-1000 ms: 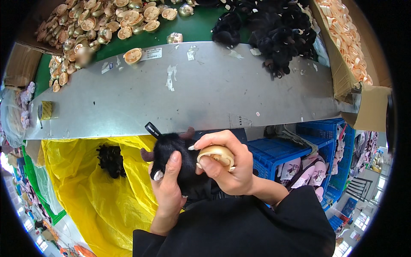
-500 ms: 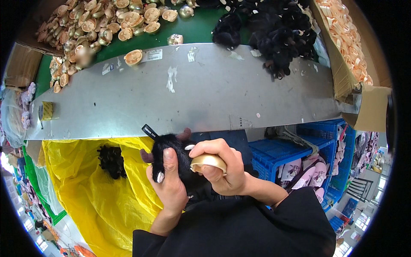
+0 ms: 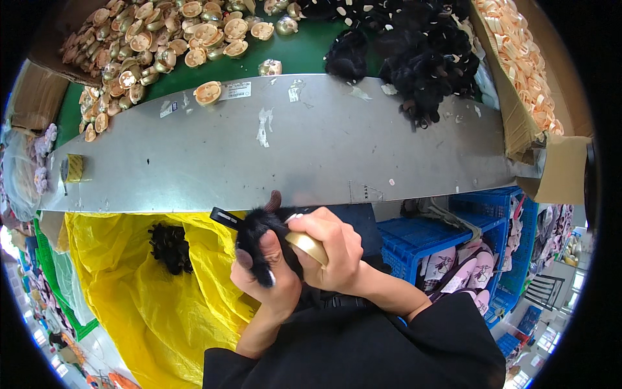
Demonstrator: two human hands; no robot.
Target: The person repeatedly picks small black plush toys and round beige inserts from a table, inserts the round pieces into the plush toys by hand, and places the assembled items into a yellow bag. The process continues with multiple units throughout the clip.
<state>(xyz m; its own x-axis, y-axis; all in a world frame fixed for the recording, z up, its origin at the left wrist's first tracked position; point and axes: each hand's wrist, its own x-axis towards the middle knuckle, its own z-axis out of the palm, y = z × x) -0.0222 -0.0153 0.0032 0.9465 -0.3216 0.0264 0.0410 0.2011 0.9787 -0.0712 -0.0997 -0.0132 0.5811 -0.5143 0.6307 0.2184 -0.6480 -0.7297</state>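
One black furry toy by the metal table, clamped in the left hand, gold shell gripped in the right hand against the toy, hands close together, yellow bag at left

Metal table ctr can be crossed; far L is blocked by gold shells, far R by plush heap. Below edge, way's barred by L hand & R hand, prob. touching.

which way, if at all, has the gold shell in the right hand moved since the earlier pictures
Yes: judged against the blue crate, the gold shell in the right hand has shifted left, away from the crate.
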